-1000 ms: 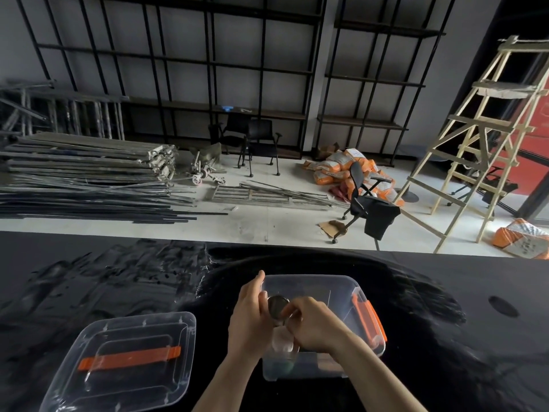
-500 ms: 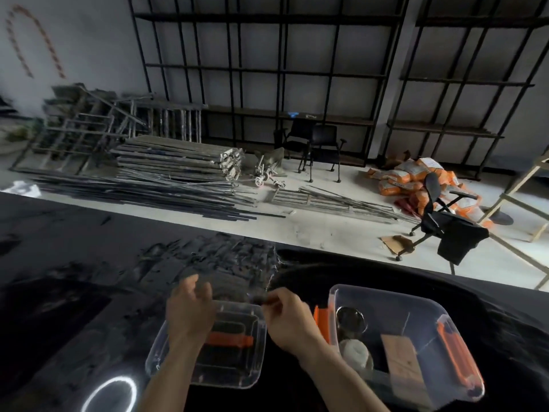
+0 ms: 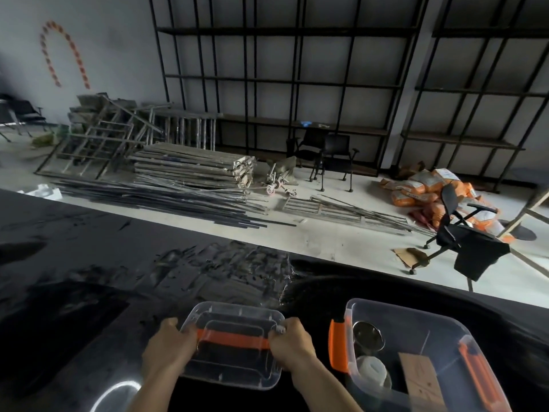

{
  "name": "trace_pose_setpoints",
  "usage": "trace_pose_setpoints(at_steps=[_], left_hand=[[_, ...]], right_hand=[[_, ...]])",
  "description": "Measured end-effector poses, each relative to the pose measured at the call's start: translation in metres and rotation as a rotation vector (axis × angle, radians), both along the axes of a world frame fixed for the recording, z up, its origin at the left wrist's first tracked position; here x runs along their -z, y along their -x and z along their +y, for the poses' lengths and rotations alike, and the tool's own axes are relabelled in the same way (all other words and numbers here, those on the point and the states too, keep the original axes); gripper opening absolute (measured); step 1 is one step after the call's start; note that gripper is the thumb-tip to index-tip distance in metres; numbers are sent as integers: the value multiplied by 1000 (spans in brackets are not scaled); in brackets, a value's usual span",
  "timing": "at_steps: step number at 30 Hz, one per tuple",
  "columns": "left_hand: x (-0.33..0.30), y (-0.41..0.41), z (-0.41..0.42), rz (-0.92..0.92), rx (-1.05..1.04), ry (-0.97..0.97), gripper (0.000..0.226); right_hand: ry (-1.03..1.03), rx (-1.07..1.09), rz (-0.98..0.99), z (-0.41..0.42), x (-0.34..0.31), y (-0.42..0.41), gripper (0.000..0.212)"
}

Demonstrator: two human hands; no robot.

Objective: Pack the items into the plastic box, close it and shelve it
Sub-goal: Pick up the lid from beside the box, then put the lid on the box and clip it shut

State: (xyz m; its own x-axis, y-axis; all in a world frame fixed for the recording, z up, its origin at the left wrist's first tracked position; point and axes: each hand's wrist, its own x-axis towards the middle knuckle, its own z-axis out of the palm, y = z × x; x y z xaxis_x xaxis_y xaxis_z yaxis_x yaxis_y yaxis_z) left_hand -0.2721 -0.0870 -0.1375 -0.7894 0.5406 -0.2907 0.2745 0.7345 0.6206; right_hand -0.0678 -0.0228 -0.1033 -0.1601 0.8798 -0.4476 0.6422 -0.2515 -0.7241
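Observation:
A clear plastic lid [image 3: 234, 316] with an orange handle strip lies on the black table in front of me. My left hand [image 3: 167, 347] grips its left edge and my right hand [image 3: 292, 341] grips its right edge. To the right stands the open clear plastic box [image 3: 445, 321] with orange side latches. Inside it lie a metal cup [image 3: 368, 336], a white round item [image 3: 371, 368] and a brown cardboard piece [image 3: 421, 379].
The glossy black table [image 3: 89, 278] stretches left and far. Beyond it the floor holds stacked metal bars [image 3: 190, 171], chairs [image 3: 335, 156], orange sacks [image 3: 416, 188] and an office chair [image 3: 463, 233]. Black shelving [image 3: 282, 84] lines the back wall.
My hands left the box, moved left to the lid and closed on its two side edges. The view turned left, so the box now sits at the right.

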Motion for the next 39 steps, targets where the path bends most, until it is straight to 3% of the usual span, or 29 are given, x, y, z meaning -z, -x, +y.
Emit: trace_pose_setpoints(at_steps=[8,11,15,18,22,24,27,30,33,35,36,38,39], left_hand=[[-85,-45,66,46,142,-221,73],[-117,-86,95,41,221,-312,51],[-143,-144,122,-16,303,-436,44],[-151,-186,128,-57,390,-437,42],[-155,-224,123,-46,474,-448,22],[-151,-230,124,-106,478,-473,25],[-148,-231,124,-260,494,-553,47],[-147,-235,121,-533,375,-691,37],[-147,-234,115,-613,396,-740,55],[-148,-237,112,-603,380,-753,48],[-148,-238,110,-597,343,-752,34],[-145,-241,107,-575,325,-773,4],[-143,-243,106,-560,327,-764,12]], right_hand=[[-305,170,90,62,-88,-67,37],[-332,290,145,83,-109,-117,36],[-399,443,194,93,-128,-187,23],[-421,499,186,93,-132,-231,13],[-444,524,159,87,-130,-269,18],[-451,554,239,84,-128,-280,15],[-440,632,449,82,-124,-289,27],[-395,707,702,79,-130,-292,35],[-362,777,890,79,-136,-295,37],[-360,790,870,77,-140,-293,28],[-375,788,800,76,-141,-292,27],[-407,755,623,76,-138,-291,44],[-418,727,559,74,-137,-290,54]])
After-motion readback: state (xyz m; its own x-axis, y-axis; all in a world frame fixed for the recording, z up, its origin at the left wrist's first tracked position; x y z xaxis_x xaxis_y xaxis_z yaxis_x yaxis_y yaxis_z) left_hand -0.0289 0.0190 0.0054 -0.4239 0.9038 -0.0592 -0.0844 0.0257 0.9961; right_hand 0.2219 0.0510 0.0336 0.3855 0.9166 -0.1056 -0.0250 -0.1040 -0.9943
